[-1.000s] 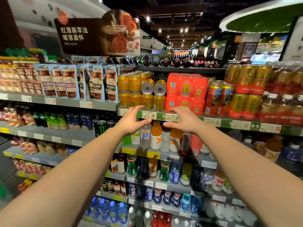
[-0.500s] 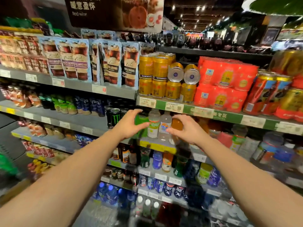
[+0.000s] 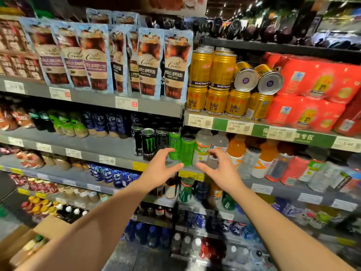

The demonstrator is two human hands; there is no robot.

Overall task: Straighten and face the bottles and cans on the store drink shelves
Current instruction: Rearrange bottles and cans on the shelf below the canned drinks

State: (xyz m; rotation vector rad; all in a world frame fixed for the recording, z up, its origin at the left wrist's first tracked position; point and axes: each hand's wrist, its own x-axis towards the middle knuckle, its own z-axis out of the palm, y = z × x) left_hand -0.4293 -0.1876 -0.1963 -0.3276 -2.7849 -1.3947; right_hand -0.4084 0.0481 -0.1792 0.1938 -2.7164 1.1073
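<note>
A green can (image 3: 187,151) stands at the front of the middle shelf, between black and green Monster cans (image 3: 148,143) on its left and a clear bottle with a white label (image 3: 202,148) on its right. My left hand (image 3: 161,169) and my right hand (image 3: 218,169) hover just in front of the green can, one on each side, fingers curled and apart, holding nothing. Orange bottles (image 3: 235,149) follow to the right. On the shelf above, gold Red Bull cans (image 3: 216,100) are stacked, and two gold cans (image 3: 257,79) lie on their sides.
Blue coffee pouches (image 3: 93,59) fill the upper left shelf. Red multipacks (image 3: 312,94) sit at the upper right. Lower shelves hold more bottles (image 3: 185,189). An open cardboard box (image 3: 29,243) with goods stands at the lower left by the floor.
Both hands have dropped from the price rail of the gold-can shelf to the shelf below, in front of the green can. The view has moved closer and tilted down.
</note>
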